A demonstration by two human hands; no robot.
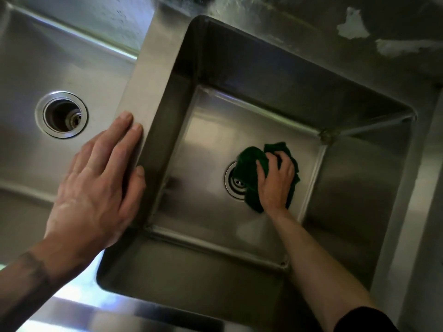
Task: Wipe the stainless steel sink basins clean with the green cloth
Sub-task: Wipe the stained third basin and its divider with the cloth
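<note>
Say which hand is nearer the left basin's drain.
Left. The left hand rests on the divider beside that drain; the right hand grips the green cloth in the other basin.

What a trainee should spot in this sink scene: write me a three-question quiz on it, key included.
1. True or false: the left hand holds the green cloth.
2. Where does the left hand rest? A) on the divider between the basins B) on a tap
3. Fill in: the cloth partly covers the right basin's ____.
Key: 1 false, the right hand grips it; 2 A; 3 drain.
</note>
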